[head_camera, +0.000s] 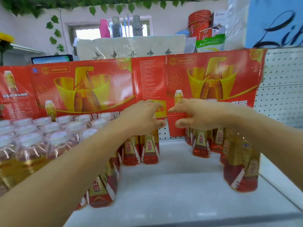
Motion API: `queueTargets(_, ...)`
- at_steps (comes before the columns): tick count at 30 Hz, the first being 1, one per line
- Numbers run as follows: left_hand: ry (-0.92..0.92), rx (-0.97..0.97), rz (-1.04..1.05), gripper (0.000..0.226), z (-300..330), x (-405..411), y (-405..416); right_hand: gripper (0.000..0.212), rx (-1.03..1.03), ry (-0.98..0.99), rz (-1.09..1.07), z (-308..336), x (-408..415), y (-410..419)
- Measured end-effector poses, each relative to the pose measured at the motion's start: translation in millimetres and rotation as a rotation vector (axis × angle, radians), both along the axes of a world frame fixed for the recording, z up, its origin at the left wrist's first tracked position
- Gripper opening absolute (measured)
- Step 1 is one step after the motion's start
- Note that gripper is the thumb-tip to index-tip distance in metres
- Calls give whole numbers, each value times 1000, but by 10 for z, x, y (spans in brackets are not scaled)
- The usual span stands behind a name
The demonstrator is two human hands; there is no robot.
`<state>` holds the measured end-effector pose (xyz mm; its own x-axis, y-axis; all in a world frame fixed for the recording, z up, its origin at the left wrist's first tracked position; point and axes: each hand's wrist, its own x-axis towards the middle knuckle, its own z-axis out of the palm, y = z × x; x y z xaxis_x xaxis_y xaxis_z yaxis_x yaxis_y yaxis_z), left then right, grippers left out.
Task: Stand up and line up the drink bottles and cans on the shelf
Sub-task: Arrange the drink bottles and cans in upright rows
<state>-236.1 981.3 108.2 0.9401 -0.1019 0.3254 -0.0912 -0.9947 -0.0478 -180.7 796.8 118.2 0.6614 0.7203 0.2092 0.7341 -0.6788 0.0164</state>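
Observation:
Red-and-gold labelled drink bottles stand on a white shelf [172, 185]. One row [101, 185] runs along the left side up to two bottles at the back [149, 149]. Another group [201, 145] stands at the back right, with a larger-looking bottle [241, 169] nearer on the right. My left hand [141, 117] hovers over the back-left bottles, fingers spread and loosely bent, holding nothing. My right hand [196, 113] hovers over the back-right bottles, fingers likewise loose. The bottle tops under both hands are hidden. The picture is blurred by motion.
Several white-capped bottles of yellow drink [32, 141] crowd the left of the shelf. A red cardboard display panel [98, 86] forms the back wall, with white pegboard [282, 89] to its right. Tissue rolls [131, 48] and red buckets [199, 22] sit above.

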Motion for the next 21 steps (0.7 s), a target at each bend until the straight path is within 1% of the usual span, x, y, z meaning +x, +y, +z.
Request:
queueTargets(3,-73,-186,-160,65,-193,-26,-334,47,177,3,-25,-45,-134,-489)
queueTargets(6,-25,-346,-282,66,-441,40,-658,41,509,-102,-2,-231,-178,-927)
queueTargets(8,15,-429,-297,70,-612,165,-837,47,766,-142,-46,-432,-183,-1163)
queueTargets(9,29,-495,-284,73,-690,257,-910,50,884,-133,-85,-541,-194,-1257)
queueTargets(11,24,-642,-224,81,-831,490,-1013,55,1044,-47,-160,-770,-217,-1381)
queueTargets(13,-8,-760,-138,87,-958,752,-1081,63,1067,89,-197,-977,-258,-1413)
queueTargets(16,-48,-905,-80,96,-1069,1055,-1178,67,1009,258,-211,-1222,-291,-1382)
queueTargets(18,-86,-924,-55,94,-1095,1192,-1230,67,968,298,-241,-1337,-244,-1386)
queueTargets(21,-130,-898,-19,86,-1111,1313,-1269,64,922,342,-274,-1392,-169,-1415)
